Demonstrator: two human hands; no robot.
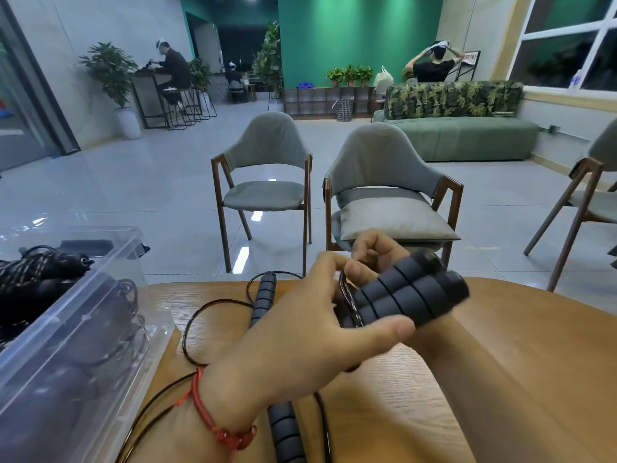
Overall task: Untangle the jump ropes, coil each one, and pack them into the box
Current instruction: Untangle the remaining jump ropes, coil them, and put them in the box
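Observation:
Above the wooden table (500, 345) I hold two black ribbed jump-rope handles (410, 295) side by side. My left hand (300, 335) grips them from the front, thumb under the handles, fingers over the thin coiled cord (347, 295). My right hand (377, 248) is mostly hidden behind them, its fingers curled at the cord end. Another rope lies loose on the table: one handle (263, 299) stands near the far edge, a second handle (287, 432) lies below my left wrist, and its black cord (190, 332) loops between them. A clear plastic box (66, 345) at left holds dark coiled ropes (36, 272).
Two grey chairs (267, 175) (387, 188) stand beyond the table's far edge. A third chair (587, 195) is at right. A green sofa (460, 128) and people sit far back in the room.

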